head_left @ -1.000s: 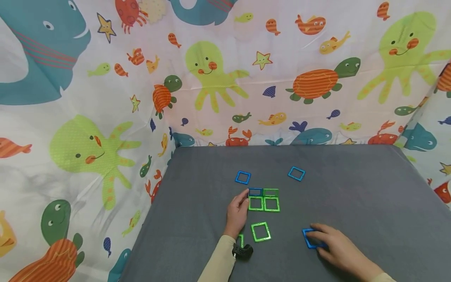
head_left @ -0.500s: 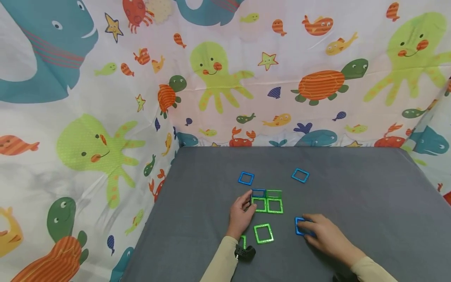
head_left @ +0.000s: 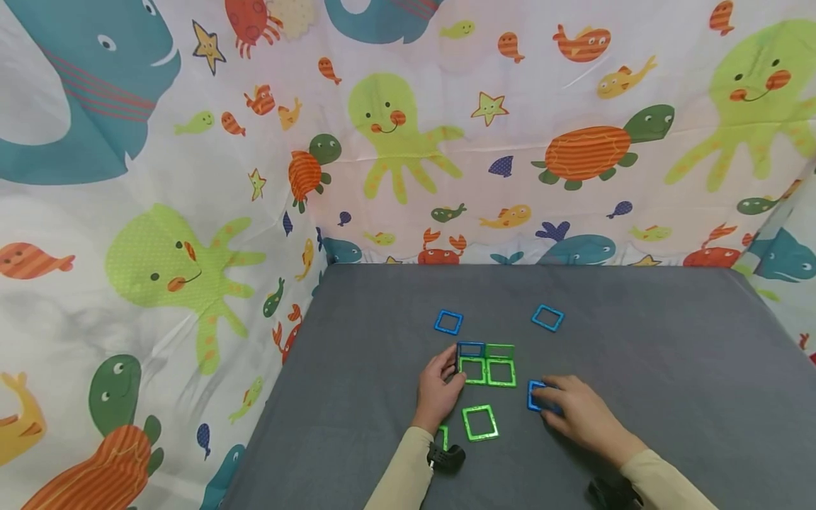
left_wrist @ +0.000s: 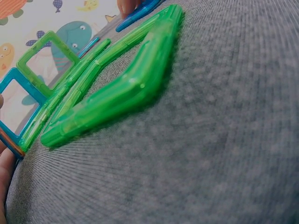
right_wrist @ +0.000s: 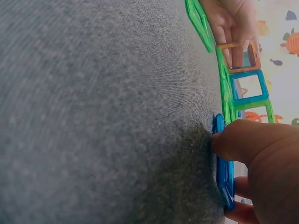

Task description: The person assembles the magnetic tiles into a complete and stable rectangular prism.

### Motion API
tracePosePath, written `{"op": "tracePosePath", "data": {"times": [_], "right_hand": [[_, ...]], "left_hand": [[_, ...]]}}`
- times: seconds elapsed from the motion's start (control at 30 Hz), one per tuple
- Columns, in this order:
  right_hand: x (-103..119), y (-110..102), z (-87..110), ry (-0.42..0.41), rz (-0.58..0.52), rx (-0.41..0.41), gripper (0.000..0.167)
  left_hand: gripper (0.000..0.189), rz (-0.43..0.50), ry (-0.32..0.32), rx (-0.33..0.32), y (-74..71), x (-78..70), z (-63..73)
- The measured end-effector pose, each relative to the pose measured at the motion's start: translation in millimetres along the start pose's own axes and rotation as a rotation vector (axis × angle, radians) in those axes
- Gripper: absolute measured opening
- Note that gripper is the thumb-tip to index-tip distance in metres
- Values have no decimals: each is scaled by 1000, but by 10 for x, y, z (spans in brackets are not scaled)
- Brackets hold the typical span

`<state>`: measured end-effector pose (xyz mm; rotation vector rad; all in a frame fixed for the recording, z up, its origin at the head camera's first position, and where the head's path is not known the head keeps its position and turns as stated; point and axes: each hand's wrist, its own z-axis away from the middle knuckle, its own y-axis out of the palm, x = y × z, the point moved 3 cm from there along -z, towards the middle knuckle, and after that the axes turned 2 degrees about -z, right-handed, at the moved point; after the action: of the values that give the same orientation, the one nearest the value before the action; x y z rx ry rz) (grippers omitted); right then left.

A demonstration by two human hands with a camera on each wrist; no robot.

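My left hand (head_left: 438, 388) pinches an orange square magnetic tile (right_wrist: 245, 69) standing upright at the left end of a small build. Its base is two flat green tiles (head_left: 472, 383) side by side. Along their far edge stand an upright blue tile (head_left: 472, 344) and an upright green tile (head_left: 500, 346). To the right of the build, my right hand (head_left: 583, 414) grips a loose blue square tile (head_left: 530, 397) between thumb and fingers, low over the cloth. In the right wrist view that blue tile (right_wrist: 224, 175) shows edge-on, partly covered by the thumb.
A loose green tile (head_left: 480, 437) lies in front of the build; another green tile (head_left: 445, 438) is half hidden by the left wrist. Two blue tiles, one left (head_left: 448, 332) and one right (head_left: 548, 308), lie farther back. A sea-animal curtain (head_left: 408, 163) borders the grey table (head_left: 669, 340).
My right hand has slid the blue tile leftward and away from me, closer to the build. The left hand stays at the build's left end, its thumb now nearer the tiles.
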<state>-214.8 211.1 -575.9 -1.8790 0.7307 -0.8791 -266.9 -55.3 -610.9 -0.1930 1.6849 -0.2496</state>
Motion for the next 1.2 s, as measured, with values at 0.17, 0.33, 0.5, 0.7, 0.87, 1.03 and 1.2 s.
{"op": "tracePosePath", "data": {"times": [0.17, 0.33, 0.5, 0.7, 0.87, 1.03, 1.2], "right_hand": [[-9, -15, -43, 18, -10, 6, 30], [-48, -76, -141, 46, -9, -20, 28], [-85, -195, -308, 15, -7, -83, 25], [-65, -328, -536, -51, -2, -138, 24], [29, -370, -707, -102, 6, -141, 26], [173, -355, -837, -132, 4, -130, 27], [305, -256, -969, -127, -22, -60, 25]], "left_hand": [[54, 3, -7, -9, -2, -1, -1], [53, 1, -6, -12, -1, -2, -9], [53, 5, -7, -8, -1, 3, -6], [53, 10, -12, -5, -5, 7, -9], [53, 12, -21, -1, 1, 5, -13], [53, 9, -12, 0, 5, 3, -12], [53, -5, -5, -10, 6, 3, -23]]}}
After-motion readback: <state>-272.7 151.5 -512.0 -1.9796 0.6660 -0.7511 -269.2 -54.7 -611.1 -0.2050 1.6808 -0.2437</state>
